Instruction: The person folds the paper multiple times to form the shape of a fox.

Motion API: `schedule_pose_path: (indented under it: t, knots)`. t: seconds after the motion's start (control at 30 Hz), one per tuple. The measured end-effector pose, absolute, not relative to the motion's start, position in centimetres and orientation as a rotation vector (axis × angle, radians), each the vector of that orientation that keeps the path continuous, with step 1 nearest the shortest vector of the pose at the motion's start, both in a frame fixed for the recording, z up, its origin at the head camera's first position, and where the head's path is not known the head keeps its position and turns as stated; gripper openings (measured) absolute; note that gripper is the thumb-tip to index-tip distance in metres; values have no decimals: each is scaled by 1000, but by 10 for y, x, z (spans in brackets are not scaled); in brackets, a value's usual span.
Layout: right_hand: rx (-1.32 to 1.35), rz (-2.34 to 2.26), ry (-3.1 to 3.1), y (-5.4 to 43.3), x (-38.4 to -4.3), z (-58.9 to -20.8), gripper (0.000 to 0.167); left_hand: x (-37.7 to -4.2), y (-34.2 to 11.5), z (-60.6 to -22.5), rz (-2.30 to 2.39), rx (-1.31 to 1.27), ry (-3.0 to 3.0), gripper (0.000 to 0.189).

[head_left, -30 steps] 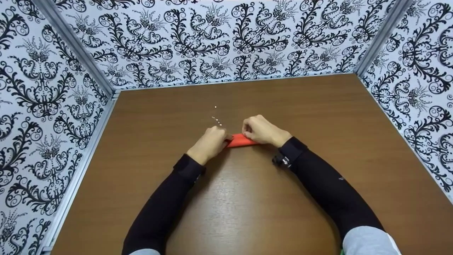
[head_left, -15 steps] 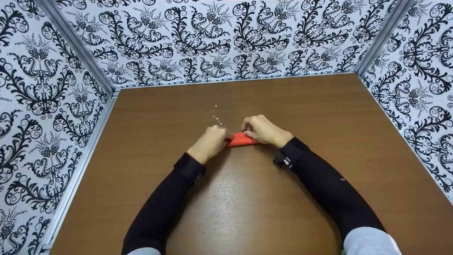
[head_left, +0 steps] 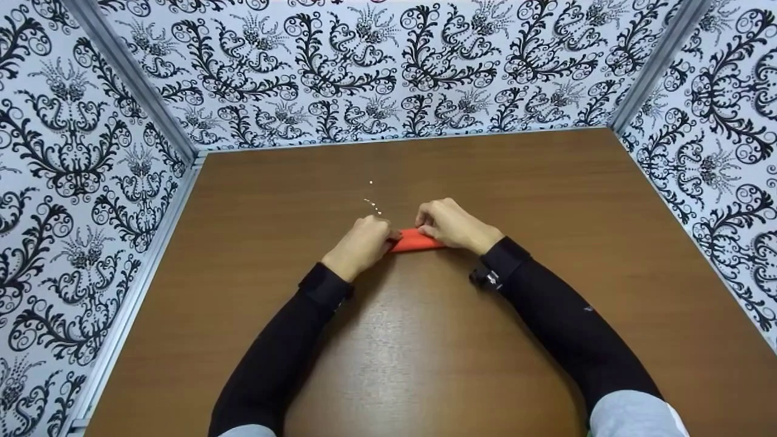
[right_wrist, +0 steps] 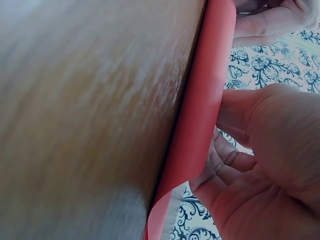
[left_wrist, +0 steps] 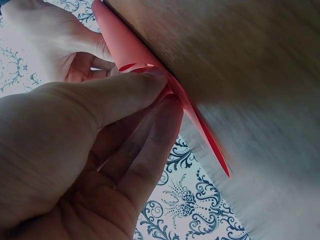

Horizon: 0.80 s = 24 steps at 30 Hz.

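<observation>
A sheet of red paper [head_left: 415, 241], curled over into a flattened roll, lies on the table between the two hands in the head view. My left hand [head_left: 359, 244] pinches its left end between thumb and fingertips; in the left wrist view a narrow pointed flap of the paper [left_wrist: 207, 132] sticks out past them. At the other end, my right hand [head_left: 456, 226] holds the far side of the roll. From the right wrist, the paper's [right_wrist: 197, 107] smooth curved side shows, with the thumb against its edge and the fingers partly hidden behind it.
Small white specks [head_left: 373, 206] lie on the brown wooden table [head_left: 273, 200] just beyond the left hand. Patterned wall panels [head_left: 376, 67] on grey metal posts [head_left: 130, 79] stand behind and on both sides.
</observation>
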State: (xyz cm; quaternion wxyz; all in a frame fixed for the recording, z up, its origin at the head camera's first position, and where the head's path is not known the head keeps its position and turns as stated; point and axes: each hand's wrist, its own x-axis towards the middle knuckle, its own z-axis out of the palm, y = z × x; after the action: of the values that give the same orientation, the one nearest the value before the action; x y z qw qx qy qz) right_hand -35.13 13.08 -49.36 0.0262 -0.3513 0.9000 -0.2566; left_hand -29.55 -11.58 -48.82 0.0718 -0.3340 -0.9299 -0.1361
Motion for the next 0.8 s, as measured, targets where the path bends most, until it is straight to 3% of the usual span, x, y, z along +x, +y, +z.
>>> schedule_pose_path:
  t: [0.8]
  knots:
    - [-1124, -781, 2790, 130, -350, -493, 8, -296, -116, -490, -432, -1008, -2794, 17]
